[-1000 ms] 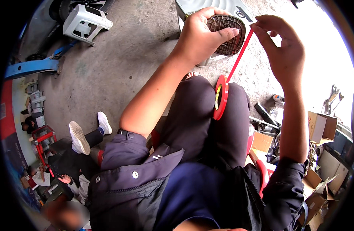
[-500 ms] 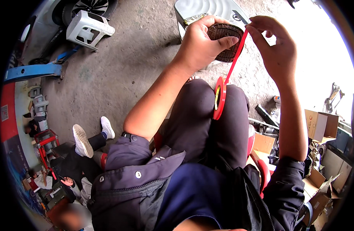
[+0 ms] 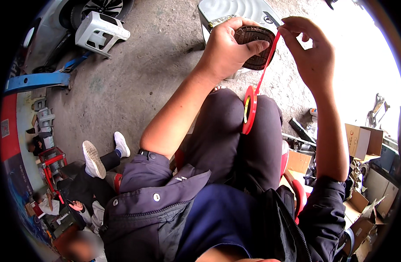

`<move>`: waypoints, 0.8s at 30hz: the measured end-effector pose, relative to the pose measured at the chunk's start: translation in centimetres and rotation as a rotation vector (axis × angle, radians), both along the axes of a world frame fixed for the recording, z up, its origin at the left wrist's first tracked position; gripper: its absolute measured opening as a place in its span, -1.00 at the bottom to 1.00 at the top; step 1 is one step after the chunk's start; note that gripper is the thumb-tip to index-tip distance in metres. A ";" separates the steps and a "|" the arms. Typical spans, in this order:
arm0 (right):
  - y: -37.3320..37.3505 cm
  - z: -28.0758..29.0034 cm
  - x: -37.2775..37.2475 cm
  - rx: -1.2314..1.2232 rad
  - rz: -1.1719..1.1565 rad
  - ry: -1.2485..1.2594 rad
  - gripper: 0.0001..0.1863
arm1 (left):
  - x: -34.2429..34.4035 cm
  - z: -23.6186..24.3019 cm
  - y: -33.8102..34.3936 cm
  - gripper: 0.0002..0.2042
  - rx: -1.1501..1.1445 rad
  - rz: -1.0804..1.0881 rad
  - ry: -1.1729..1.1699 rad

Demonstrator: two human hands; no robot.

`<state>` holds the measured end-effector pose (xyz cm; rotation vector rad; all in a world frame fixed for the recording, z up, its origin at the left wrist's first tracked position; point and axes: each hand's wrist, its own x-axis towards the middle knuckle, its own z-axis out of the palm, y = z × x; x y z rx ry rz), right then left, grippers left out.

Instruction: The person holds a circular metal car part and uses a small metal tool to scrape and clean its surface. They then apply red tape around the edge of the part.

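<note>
My left hand [image 3: 228, 50] grips a dark brown, rounded flat piece [image 3: 252, 37] with a grid pattern, thumb pressed on its face. A narrow strip of red tape [image 3: 266, 67] runs along the right edge of that piece. My right hand [image 3: 311, 50] is closed in a pinch at the tape's upper end. From the strip hangs the red tape roll [image 3: 252, 114], in front of my thighs. A thin dark strip [image 3: 272, 19] shows beside the right fingertips; I cannot tell whether they hold it.
Beyond my hands stands a grey plastic stool [image 3: 235, 8]. Another white stool [image 3: 102, 32] is at the far left, near a car wheel [image 3: 102, 6] and a blue metal arm [image 3: 39, 82]. A seated person [image 3: 84, 192] is at the left. Cardboard boxes [image 3: 362, 142] crowd the right.
The tape roll has shifted up very slightly. My right hand has tilted a little, and more of the thin dark strip shows beside its fingertips. My left hand keeps its grip.
</note>
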<state>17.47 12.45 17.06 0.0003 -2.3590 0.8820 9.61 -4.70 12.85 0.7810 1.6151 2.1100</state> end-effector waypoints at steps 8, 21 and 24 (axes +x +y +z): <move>-0.2 0.2 -0.1 0.005 0.006 0.005 -0.77 | -0.2 -0.2 0.1 -0.69 0.008 0.025 0.083; -0.3 0.2 0.0 -0.008 -0.010 0.008 -0.77 | 0.0 -0.1 0.2 -0.68 -0.009 0.036 0.060; -0.2 0.1 0.0 -0.005 -0.017 0.012 -0.77 | 0.0 -0.1 0.3 -0.70 -0.010 0.025 0.090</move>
